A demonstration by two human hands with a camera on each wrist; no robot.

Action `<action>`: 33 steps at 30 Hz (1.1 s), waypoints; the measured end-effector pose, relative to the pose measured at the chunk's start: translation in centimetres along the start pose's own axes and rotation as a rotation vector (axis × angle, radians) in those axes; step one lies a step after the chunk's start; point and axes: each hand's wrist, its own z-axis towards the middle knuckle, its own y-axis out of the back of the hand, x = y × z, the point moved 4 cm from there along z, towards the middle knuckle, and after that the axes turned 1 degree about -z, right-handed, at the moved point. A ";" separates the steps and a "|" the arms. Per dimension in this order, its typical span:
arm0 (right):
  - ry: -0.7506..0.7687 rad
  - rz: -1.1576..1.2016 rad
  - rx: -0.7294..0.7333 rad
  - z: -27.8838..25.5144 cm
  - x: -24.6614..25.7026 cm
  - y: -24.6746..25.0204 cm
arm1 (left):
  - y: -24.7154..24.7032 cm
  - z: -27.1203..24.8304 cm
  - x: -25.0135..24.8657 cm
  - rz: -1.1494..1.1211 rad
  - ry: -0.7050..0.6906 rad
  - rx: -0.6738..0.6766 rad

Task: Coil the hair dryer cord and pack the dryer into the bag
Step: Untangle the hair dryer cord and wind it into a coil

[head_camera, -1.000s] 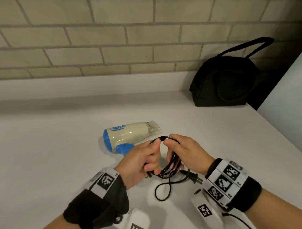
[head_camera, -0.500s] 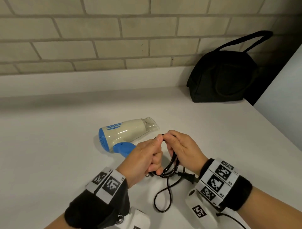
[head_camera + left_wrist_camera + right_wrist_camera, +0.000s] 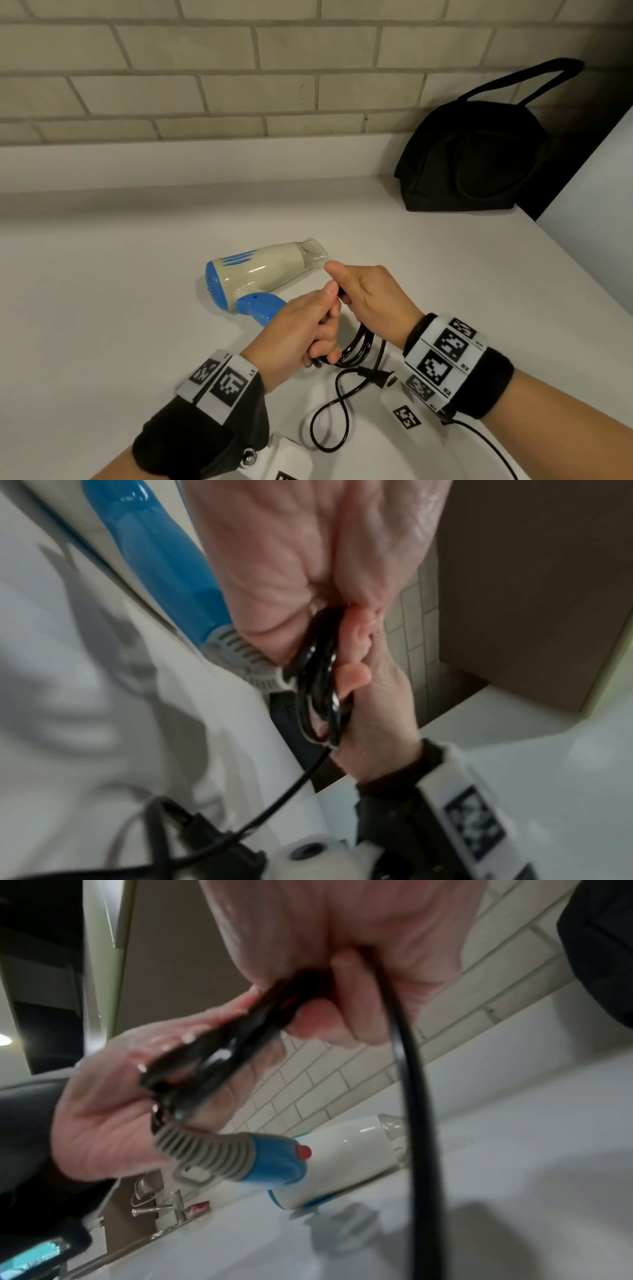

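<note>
Brick-backed white bench (image 3: 102,308): both hands' fingers (image 3: 322,354) curl round the coiled cord (image 3: 358,346) just beside the hair dryer (image 3: 260,274); bag (image 3: 469,161) well beyond.

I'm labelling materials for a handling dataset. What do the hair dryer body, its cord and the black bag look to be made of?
Hair dryer: looks like hard glossy plastic, cream and blue, with sharp highlights; the nozzle tip seems clear plastic.
Cord: probably rubber or vinyl sheathing, shiny black, bending into loops held by the left hand and right hand.
Bag: appears soft matte fabric, slumped against the wall; the exact weave is unclear.
</note>
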 end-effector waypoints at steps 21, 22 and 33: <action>-0.368 0.281 0.007 -3.2 -4.4 2.3 | 2.9 -0.9 -3.1 -0.546 -0.268 -0.282; -0.331 0.134 0.000 -3.1 -4.0 2.1 | 2.4 -0.9 -3.4 -0.419 -0.300 -0.267; -0.036 -0.459 0.492 -3.3 0.0 -2.2 | -1.7 -1.2 -1.8 0.539 -0.597 -0.079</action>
